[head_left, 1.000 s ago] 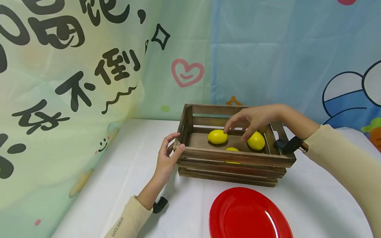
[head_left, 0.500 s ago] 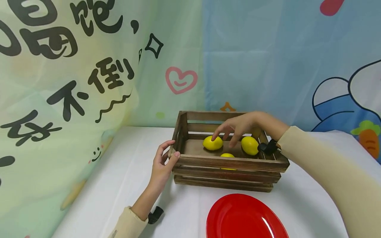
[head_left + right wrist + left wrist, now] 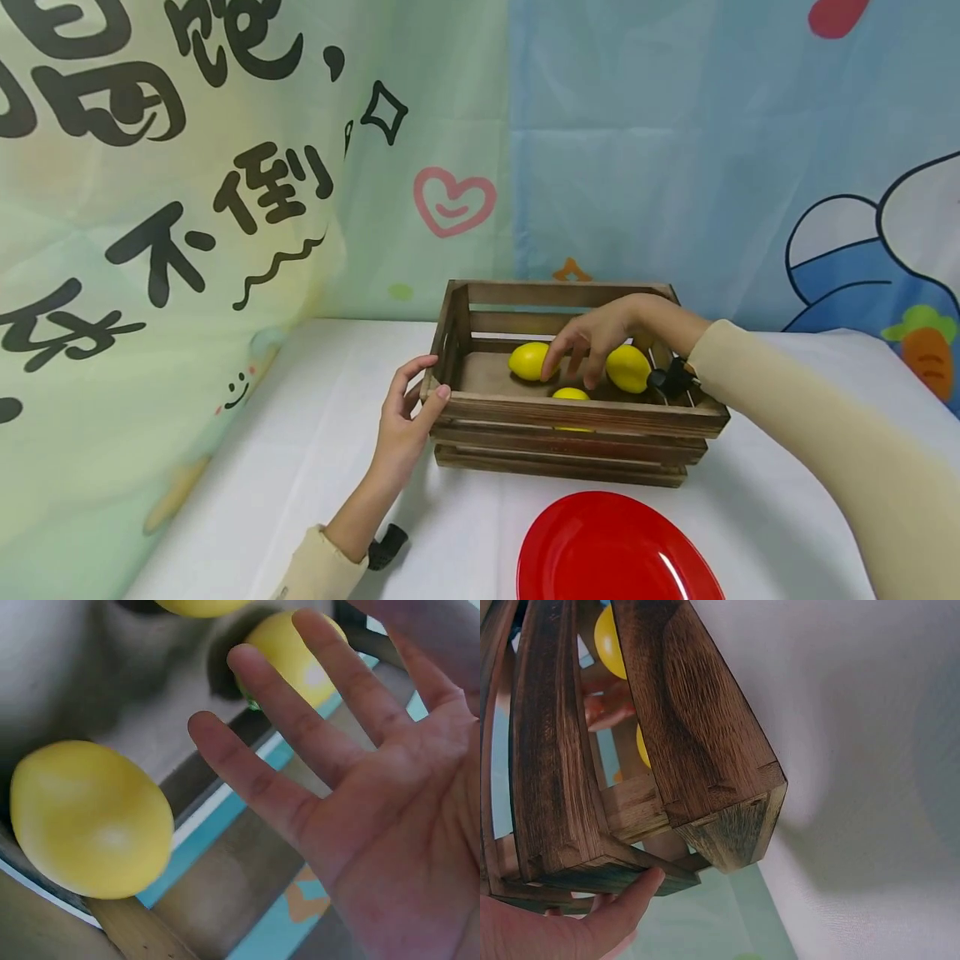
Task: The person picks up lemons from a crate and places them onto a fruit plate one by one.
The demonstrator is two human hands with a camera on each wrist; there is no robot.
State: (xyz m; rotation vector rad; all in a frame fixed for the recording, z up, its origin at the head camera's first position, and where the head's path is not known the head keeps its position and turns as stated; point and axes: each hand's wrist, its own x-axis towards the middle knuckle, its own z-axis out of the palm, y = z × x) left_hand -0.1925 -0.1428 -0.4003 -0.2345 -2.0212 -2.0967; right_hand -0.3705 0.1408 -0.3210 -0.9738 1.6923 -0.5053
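A slatted wooden crate (image 3: 577, 417) stands on the white-covered table with several yellow lemons inside. One lemon (image 3: 527, 362) lies at the left, another lemon (image 3: 628, 369) at the right, and a third lemon (image 3: 572, 394) is partly hidden behind the front slats. My left hand (image 3: 405, 425) grips the crate's left end, thumb at the front corner; in the left wrist view its thumb (image 3: 641, 892) presses on the wood. Inside the crate my right hand (image 3: 600, 333) reaches down, fingertips right at the left lemon. The right wrist view shows this hand (image 3: 390, 802) with spread fingers, holding nothing.
In front of the crate lies a red plate (image 3: 615, 550), cut off by the bottom of the head view. A printed cloth backdrop (image 3: 637, 167) hangs close behind the crate and along the left side. The crate's slatted walls surround the right hand.
My right hand has moved left and lower into the crate, from above the lemons to beside the left one. The left hand keeps its grip on the crate. The head view has shifted slightly.
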